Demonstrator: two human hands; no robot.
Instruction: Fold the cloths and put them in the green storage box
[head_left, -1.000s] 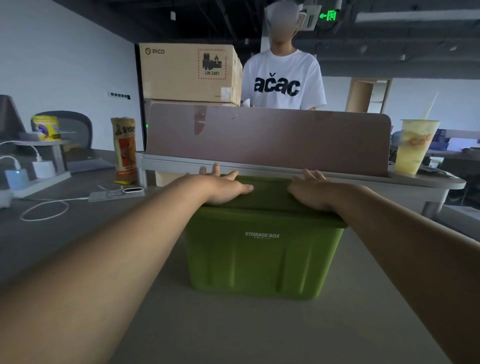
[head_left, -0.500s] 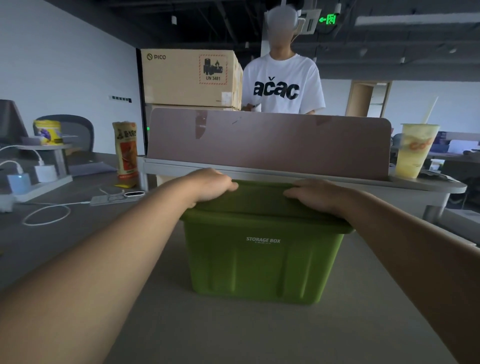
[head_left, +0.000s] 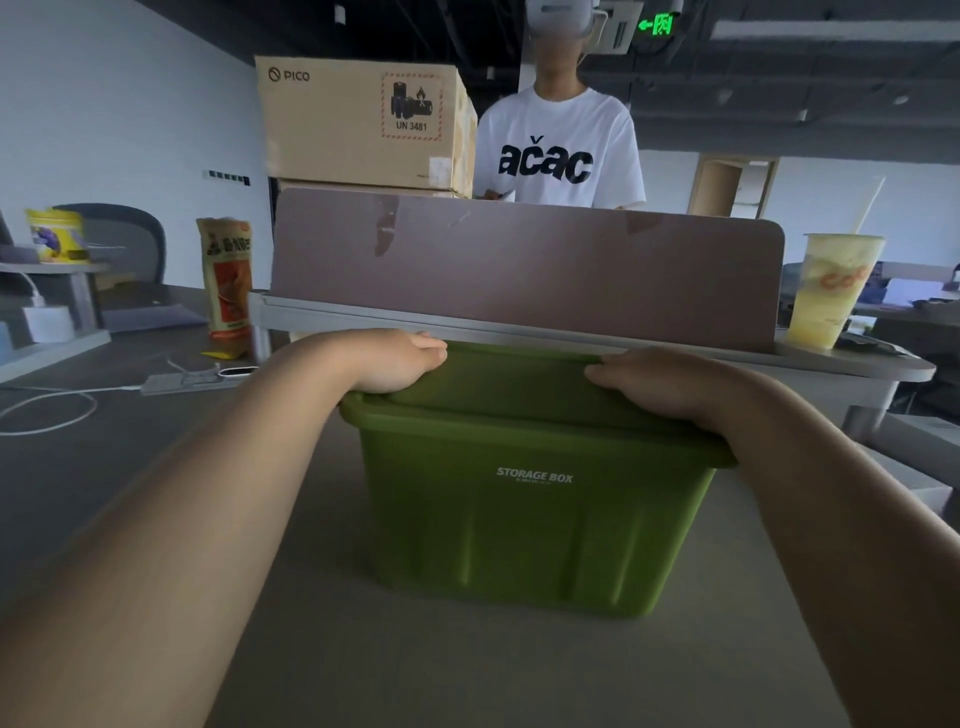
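The green storage box (head_left: 535, 525), marked "STORAGE BOX", stands on the grey table (head_left: 467, 665) straight ahead of me. Its green lid (head_left: 514, 384) lies on top, so the inside is hidden and no cloths are in view. My left hand (head_left: 395, 358) curls over the lid's left rear corner. My right hand (head_left: 660, 379) rests on the lid's right side with its fingers bent over the top.
A brown divider panel (head_left: 519, 270) rises just behind the box. A person in a white T-shirt (head_left: 556, 150) stands beyond it beside stacked cardboard boxes (head_left: 358, 119). A yellow drink cup (head_left: 831, 291) sits right; a snack bag (head_left: 226, 286) and a power strip (head_left: 187, 382) left.
Both hands went from lying flat with spread fingers on the lid to curled fingers, and slid outward towards the lid's ends. My view has moved closer to the box.
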